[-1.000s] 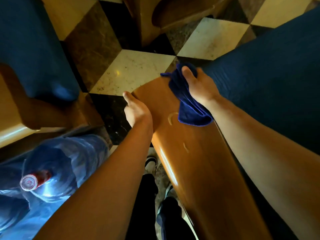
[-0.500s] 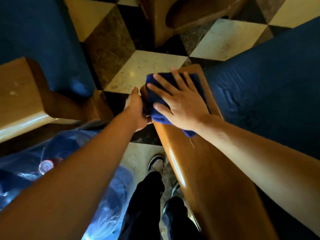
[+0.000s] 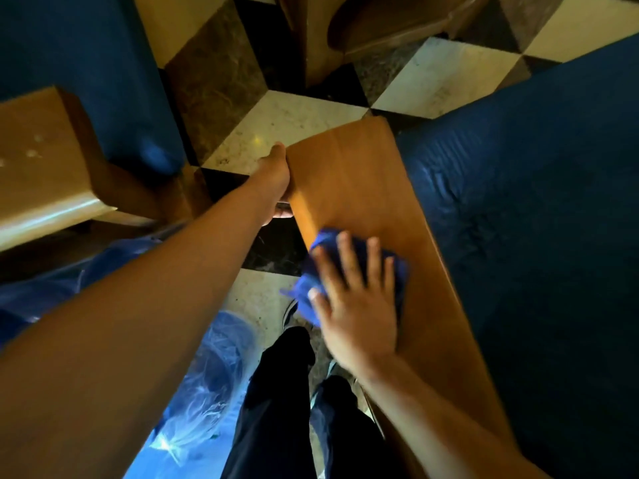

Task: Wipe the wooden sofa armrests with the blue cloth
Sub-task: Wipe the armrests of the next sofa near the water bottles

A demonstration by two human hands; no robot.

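Observation:
A wide wooden armrest [image 3: 359, 181] runs from the middle of the view toward me, beside a dark blue sofa seat [image 3: 539, 209]. On its top lies the blue cloth [image 3: 316, 271], bunched under my right hand [image 3: 356, 305], which presses it flat with fingers spread and straight. My left hand [image 3: 276, 181] grips the armrest's left edge near its far end, its fingers hidden down the side. A second wooden armrest [image 3: 38, 160] of another blue sofa [image 3: 79, 57] shows at the left.
Blue water bottles wrapped in clear plastic [image 3: 207, 368] stand on the floor at lower left. My legs and shoes [image 3: 294, 392] stand between them and the armrest. The chequered marble floor [image 3: 283, 122] lies ahead, with a wooden table base [image 3: 363, 32] at the top.
My right hand has slid the cloth back along the armrest toward me, away from the far end. My left hand stays on the armrest's left edge.

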